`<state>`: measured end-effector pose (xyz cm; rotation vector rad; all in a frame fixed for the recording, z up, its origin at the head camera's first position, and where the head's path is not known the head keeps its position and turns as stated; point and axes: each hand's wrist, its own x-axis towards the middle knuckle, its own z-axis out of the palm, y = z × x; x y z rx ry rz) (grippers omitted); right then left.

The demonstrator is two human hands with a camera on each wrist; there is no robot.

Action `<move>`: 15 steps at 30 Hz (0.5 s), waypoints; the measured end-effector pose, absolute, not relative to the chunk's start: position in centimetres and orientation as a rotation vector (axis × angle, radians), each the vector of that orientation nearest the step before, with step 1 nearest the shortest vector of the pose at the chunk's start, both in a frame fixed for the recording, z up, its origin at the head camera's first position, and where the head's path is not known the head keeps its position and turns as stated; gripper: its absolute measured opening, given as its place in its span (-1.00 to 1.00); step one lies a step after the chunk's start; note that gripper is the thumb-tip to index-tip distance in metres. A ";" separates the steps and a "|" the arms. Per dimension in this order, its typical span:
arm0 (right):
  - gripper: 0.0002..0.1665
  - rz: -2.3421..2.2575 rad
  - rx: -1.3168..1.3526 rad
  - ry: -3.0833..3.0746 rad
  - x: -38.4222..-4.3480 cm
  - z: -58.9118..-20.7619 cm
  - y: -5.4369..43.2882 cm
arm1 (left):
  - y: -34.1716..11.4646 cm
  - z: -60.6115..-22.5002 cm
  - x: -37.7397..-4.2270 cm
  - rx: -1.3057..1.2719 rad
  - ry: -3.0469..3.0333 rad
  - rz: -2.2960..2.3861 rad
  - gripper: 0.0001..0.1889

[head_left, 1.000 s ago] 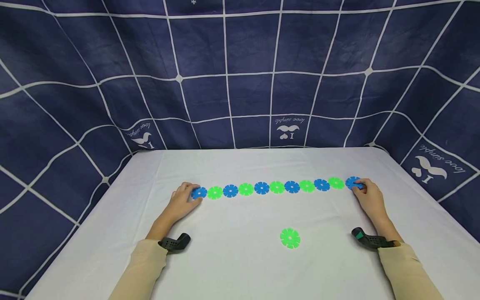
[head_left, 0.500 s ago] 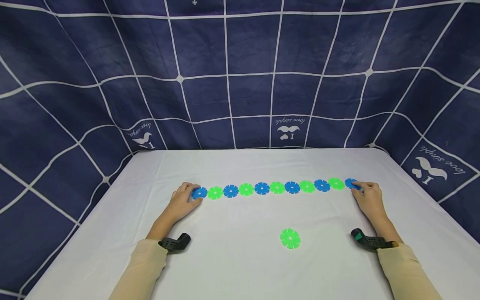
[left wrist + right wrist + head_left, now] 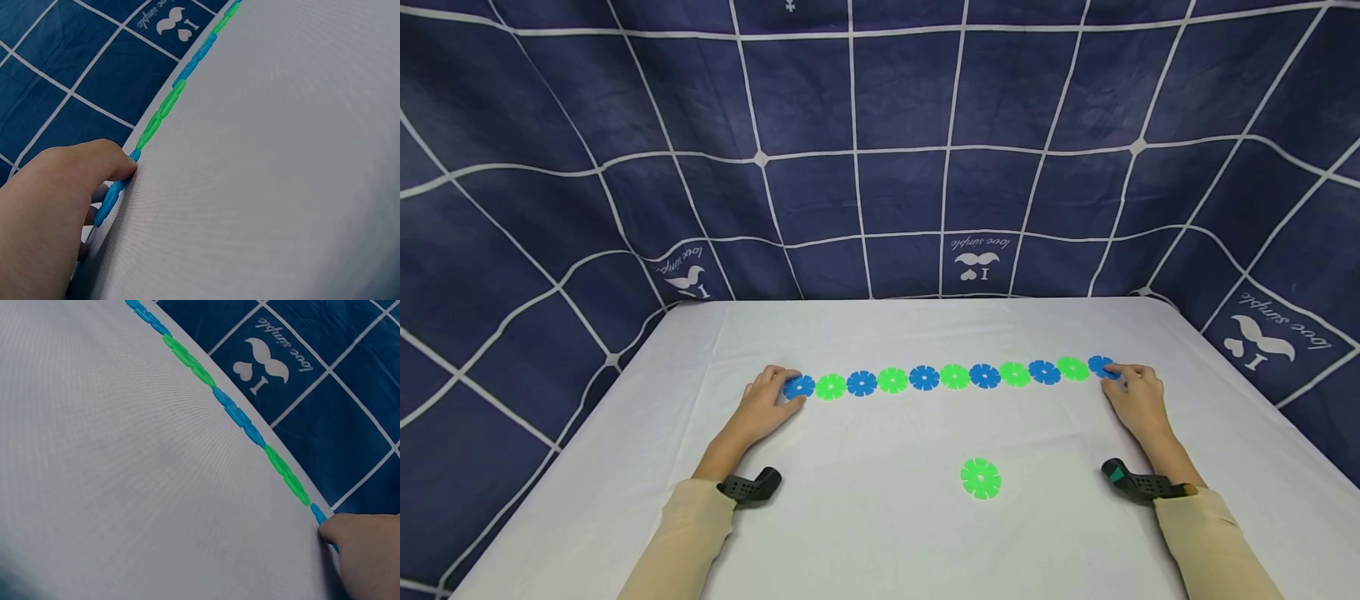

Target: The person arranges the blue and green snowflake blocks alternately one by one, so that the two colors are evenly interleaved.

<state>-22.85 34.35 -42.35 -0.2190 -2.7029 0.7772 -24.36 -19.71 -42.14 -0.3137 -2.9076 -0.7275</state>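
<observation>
Blue and green notched plastic discs lie in a long alternating row across the white table. At the row's left end my left hand (image 3: pixel 767 399) grips a blue disc (image 3: pixel 799 387) between thumb and fingertips; the left wrist view shows the thumb (image 3: pixel 119 164) on its near edge. A green disc (image 3: pixel 831 387) touches its right side. At the right end my right hand (image 3: pixel 1138 397) pinches another blue disc (image 3: pixel 1102 366), partly covered by the fingers. Beside it lies a green disc (image 3: pixel 1072 369); a slim gap between the two shows in the right wrist view.
One loose green disc (image 3: pixel 981 478) lies in front of the row, nearer to me. The white cloth-covered table (image 3: pixel 880 533) ends at the back against a dark blue curtain (image 3: pixel 895 192) with white lines. More curtain hangs at both sides.
My right hand has shifted slightly left with its blue disc, closer to the neighbouring green one. My left hand and the rest of the row have hardly moved.
</observation>
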 end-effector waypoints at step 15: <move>-0.50 0.720 -0.192 -2.746 -22.9 -42.4 34.3 | -19.8 -42.2 -24.4 -0.316 -2.902 -0.727 -0.45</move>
